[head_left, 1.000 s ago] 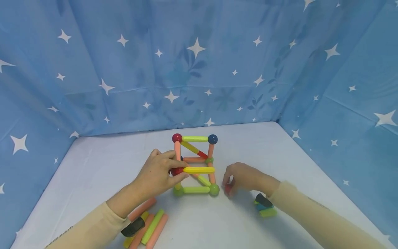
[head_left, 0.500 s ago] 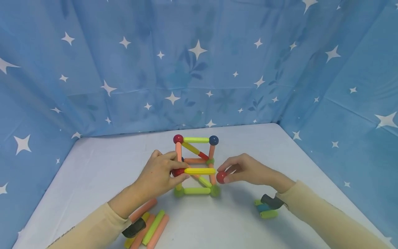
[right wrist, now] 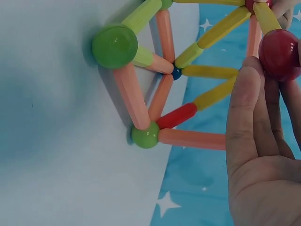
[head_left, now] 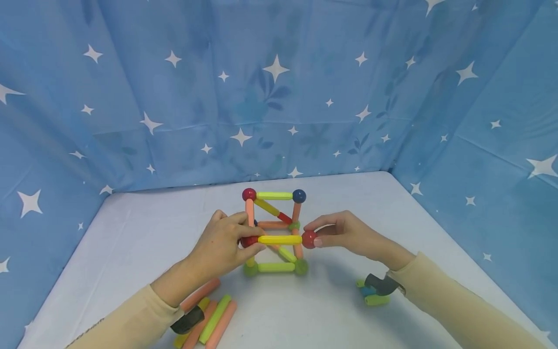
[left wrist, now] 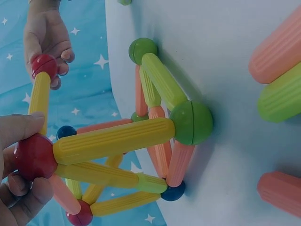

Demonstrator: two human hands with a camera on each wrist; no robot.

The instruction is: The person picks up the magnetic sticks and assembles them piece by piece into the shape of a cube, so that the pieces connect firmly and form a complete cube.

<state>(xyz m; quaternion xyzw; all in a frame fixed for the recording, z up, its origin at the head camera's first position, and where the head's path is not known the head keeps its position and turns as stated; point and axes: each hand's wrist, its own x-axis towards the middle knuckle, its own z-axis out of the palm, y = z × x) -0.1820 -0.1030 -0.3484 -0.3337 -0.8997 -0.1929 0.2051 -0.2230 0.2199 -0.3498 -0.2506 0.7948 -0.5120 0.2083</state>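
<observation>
A frame of magnetic rods and balls [head_left: 274,228] stands mid-table. My left hand [head_left: 222,245] pinches a red ball [head_left: 249,241] [left wrist: 34,155] at the left end of a yellow rod [head_left: 279,239] [left wrist: 113,140]. My right hand [head_left: 344,235] pinches another red ball [head_left: 309,239] [right wrist: 278,54] against that rod's right end. Green balls [head_left: 301,266] [right wrist: 115,46] mark the frame's front bottom corners. A red ball [head_left: 249,194] and a dark blue ball [head_left: 299,196] sit at its top rear corners.
Loose orange and green rods [head_left: 213,317] lie at the front left under my left forearm. A few short green and blue pieces [head_left: 370,294] lie at the front right by my right wrist. Blue star-print cloth [head_left: 279,87] walls the white table [head_left: 131,242] on three sides.
My right hand picked a red ball up off the table, lifted it and brought it left to the yellow rod's right end. My left hand stayed in place.
</observation>
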